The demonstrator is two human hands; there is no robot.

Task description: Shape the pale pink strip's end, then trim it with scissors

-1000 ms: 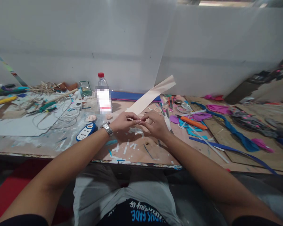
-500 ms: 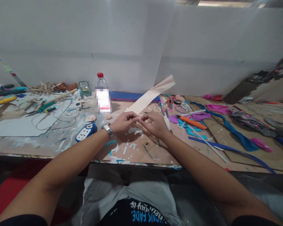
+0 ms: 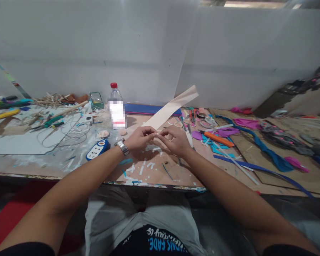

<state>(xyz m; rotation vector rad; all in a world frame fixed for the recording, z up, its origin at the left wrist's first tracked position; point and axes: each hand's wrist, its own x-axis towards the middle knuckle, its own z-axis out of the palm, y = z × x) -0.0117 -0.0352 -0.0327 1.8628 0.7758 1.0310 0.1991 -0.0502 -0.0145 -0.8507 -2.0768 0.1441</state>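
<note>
Blue-and-white socket block (image 3: pixel 96 150) on the left, then the left hand (image 3: pixel 140 138), fingers bunched, a cream strip (image 3: pixel 170 107) slanting up just behind, and the right hand (image 3: pixel 177 142) meeting the left one at the fingertips. Can't tell what, if anything, they're pinching tbh. Orange tool (image 3: pixel 218 139) further right.

Has left hand (image 3: pixel 140 139) beside right hand (image 3: pixel 178 141) over table (image 3: pixel 184 174), strip (image 3: pixel 170 109) behind both. Has socket (image 3: pixel 96 150) to left, bottle (image 3: pixel 117 113) behind socket, pliers (image 3: pixel 52 121) farther left on sheet (image 3: pixel 21 147). Has cutter (image 3: pixel 218 139) to right, board (image 3: pixel 309 179) beyond.
</note>
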